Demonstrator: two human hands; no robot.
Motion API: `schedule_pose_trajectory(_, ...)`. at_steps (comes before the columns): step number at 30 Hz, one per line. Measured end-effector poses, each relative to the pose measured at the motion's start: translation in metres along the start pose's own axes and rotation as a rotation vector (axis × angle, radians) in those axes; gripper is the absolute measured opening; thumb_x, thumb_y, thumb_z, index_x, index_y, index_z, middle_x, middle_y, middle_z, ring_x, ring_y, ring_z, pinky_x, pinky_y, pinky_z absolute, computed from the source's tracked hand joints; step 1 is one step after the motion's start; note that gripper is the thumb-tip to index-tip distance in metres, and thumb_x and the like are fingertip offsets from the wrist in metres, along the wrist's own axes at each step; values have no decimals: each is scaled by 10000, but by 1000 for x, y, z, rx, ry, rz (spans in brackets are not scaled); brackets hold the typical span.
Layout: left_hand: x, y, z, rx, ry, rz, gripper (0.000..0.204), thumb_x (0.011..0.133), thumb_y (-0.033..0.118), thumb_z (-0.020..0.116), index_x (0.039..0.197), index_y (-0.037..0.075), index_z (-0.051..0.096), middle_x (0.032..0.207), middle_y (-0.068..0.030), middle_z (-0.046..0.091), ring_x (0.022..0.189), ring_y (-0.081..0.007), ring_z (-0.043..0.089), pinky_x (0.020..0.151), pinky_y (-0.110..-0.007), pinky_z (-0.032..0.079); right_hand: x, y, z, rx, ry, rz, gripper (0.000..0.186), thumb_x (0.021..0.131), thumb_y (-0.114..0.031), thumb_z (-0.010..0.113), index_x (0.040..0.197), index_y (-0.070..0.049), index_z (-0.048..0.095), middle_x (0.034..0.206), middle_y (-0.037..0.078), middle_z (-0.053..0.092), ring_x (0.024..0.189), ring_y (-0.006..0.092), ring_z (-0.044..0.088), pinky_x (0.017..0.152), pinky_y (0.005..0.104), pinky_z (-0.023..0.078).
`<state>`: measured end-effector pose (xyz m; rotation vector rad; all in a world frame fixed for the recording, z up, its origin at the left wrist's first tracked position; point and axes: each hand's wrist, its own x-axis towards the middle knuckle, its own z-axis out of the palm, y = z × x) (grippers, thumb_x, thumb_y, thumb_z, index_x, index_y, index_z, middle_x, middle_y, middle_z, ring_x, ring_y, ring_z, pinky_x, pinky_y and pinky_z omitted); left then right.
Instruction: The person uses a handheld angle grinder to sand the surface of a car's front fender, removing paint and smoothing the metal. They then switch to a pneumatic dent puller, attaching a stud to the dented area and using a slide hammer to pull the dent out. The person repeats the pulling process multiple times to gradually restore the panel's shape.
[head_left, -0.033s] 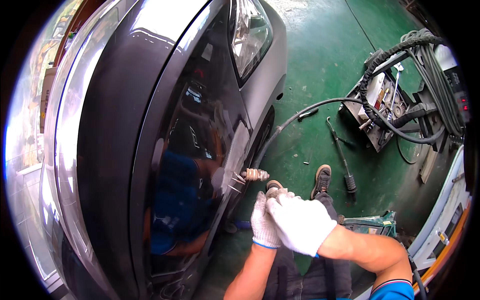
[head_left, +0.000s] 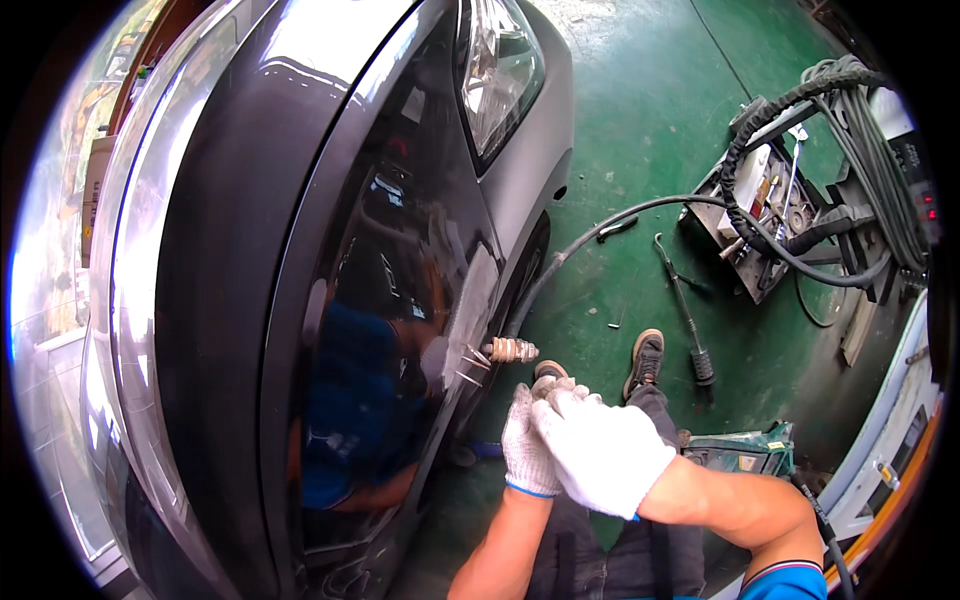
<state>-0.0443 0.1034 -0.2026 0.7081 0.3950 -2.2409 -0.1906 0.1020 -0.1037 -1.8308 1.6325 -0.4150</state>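
My left hand (head_left: 526, 443) and my right hand (head_left: 608, 452) are in white knit gloves and meet in front of my legs. The right lies partly over the left, fingers curled in against it. Whatever they pinch, if anything, is hidden between the gloves. Just beyond them, a brass-coloured clamp (head_left: 512, 350) sits at the edge of the dark car fender (head_left: 385, 290), with thin metal pins (head_left: 473, 377) sticking out beside it. Around the pins the fender is sanded to a dull grey patch (head_left: 470, 305). Neither hand touches the car.
A thick grey cable (head_left: 620, 213) arcs from the wheel area to a cart (head_left: 755, 280) holding tools and coiled cables. On the green floor lie a slide hammer (head_left: 685, 310), a black-handled tool (head_left: 617, 228) and a small metal piece (head_left: 614, 325). A green case (head_left: 745, 447) stands by my right leg.
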Motion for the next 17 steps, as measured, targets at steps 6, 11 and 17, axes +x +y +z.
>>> schedule_pose_trajectory(6, -2, 4, -20, 79, -31, -44, 359, 1043, 372, 427, 1150, 80, 608, 1179, -76, 634, 1142, -308, 590, 1055, -474, 429, -8, -4, -1, 10, -5, -94, 375, 845, -126, 550, 1189, 24, 567, 1203, 225, 609, 950, 324, 661, 691, 369, 579)
schedule_pose_trajectory(11, -4, 1, -1, 2458, -85, 640, 311, 941, 296, 584, 1148, 65, 597, 1172, -82, 614, 1173, -275, 601, 935, -404, 526, -4, 5, 13, -65, 67, -199, 332, 833, -138, 553, 1133, 0, 593, 1198, 181, 614, 1079, 316, 613, 845, 392, 533)
schedule_pose_trajectory(17, -3, 11, 12, 3058, -184, 560, 373, 877, 234, 620, 1188, 37, 560, 1073, -95, 582, 1039, -263, 604, 943, -391, 521, 1, 17, 21, -34, 62, -326, 414, 771, -154, 613, 1163, -25, 582, 1197, 165, 604, 1106, 316, 588, 954, 411, 465)
